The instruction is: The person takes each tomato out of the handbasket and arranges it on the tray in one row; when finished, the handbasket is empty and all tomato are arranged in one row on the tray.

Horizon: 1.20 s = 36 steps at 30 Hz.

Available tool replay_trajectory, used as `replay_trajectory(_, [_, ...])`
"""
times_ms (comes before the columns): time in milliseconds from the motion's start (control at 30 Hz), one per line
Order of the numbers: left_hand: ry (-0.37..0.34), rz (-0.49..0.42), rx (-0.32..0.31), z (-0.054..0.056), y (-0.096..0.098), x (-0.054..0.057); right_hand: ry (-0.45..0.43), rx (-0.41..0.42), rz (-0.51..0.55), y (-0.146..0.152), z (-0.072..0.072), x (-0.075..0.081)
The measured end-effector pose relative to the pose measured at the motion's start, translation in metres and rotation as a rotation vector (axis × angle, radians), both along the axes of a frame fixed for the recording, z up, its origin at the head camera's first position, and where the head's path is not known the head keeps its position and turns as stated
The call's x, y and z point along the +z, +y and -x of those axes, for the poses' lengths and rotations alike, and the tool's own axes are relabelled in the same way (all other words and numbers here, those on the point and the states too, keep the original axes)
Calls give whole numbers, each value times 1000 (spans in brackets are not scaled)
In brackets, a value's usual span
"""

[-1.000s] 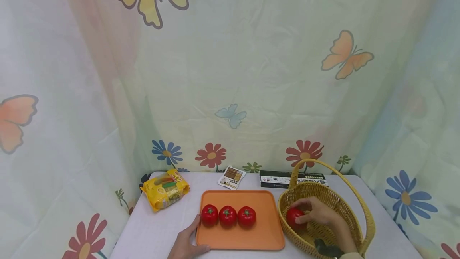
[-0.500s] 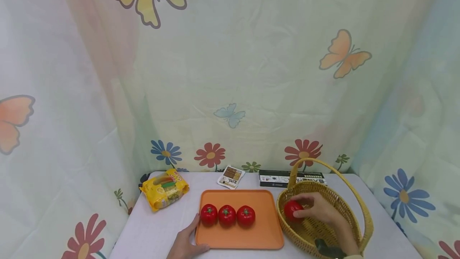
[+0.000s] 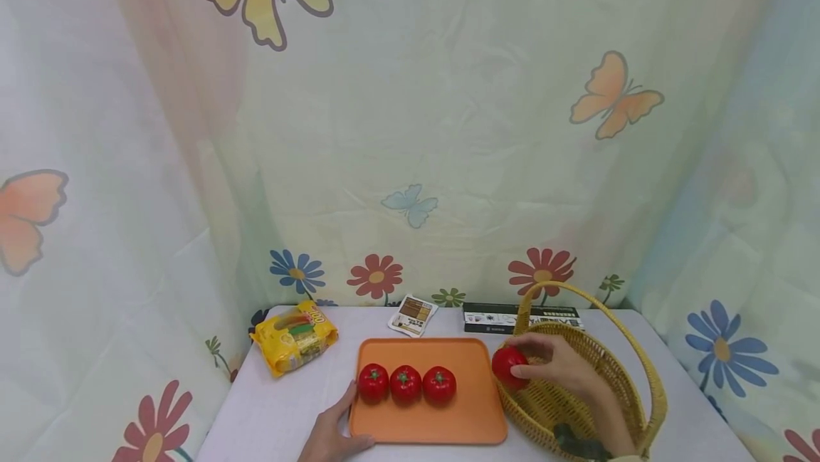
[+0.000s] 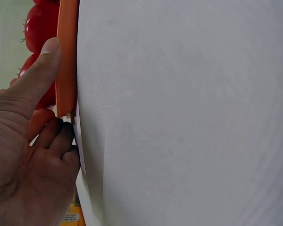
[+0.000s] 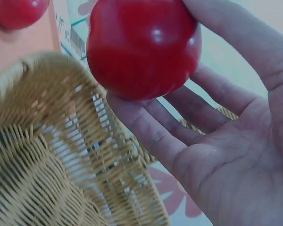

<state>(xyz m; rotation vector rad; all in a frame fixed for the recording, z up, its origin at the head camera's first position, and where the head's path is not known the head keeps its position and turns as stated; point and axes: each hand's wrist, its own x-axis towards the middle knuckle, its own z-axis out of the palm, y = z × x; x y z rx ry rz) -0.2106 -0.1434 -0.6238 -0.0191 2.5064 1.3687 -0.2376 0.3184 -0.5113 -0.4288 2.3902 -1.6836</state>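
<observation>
My right hand point(image 3: 564, 366) pinches a red tomato point(image 3: 509, 367) between thumb and fingers, over the left rim of a yellow wicker basket point(image 3: 596, 348). In the right wrist view the tomato point(image 5: 144, 49) is raised above the weave of the basket point(image 5: 37, 179). Three more tomatoes, including a right-hand one point(image 3: 439, 386), sit in a row on an orange tray point(image 3: 474, 412). My left hand point(image 3: 332, 433) lies at the tray's front left corner. In the left wrist view its straight thumb touches the edge of the tray point(image 4: 67, 61), with the other fingers loosely bent by the corner.
A yellow packet point(image 3: 295, 337) lies at the table's back left. Behind the tray are a small white-and-brown sachet point(image 3: 413, 316) and a long black-and-white box point(image 3: 490, 319), partly behind the basket. The basket's tall handle point(image 3: 631, 337) arches over it. A patterned curtain point(image 3: 410, 127) encloses the table.
My right hand has lifted the tomato from inside the basket up and left to its rim. The left hand, the tray and its three tomatoes have stayed put.
</observation>
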Motion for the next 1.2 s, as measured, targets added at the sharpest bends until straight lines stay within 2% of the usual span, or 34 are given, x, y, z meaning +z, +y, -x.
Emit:
replay_trajectory(267, [2, 0, 0, 0, 0, -1, 36, -14, 35, -23, -1, -3])
replay_trajectory(400, [8, 8, -2, 0, 0, 0, 1, -4, 87, -35, 0, -5])
replay_trajectory(667, [3, -10, 5, 0, 0, 1, -25, -54, 155, -58, 3, -10])
replay_trajectory(900, [6, -12, -3, 1, -1, 0, -47, -33, 203, -72, 6, -20])
replay_trajectory(1100, [2, -2, 5, 0, 0, -1, -31, -108, 174, -81, 6, -28])
replay_trajectory(1200, [-4, -1, 17, 1, 0, -2, -62, -132, 180, -85, 5, -30])
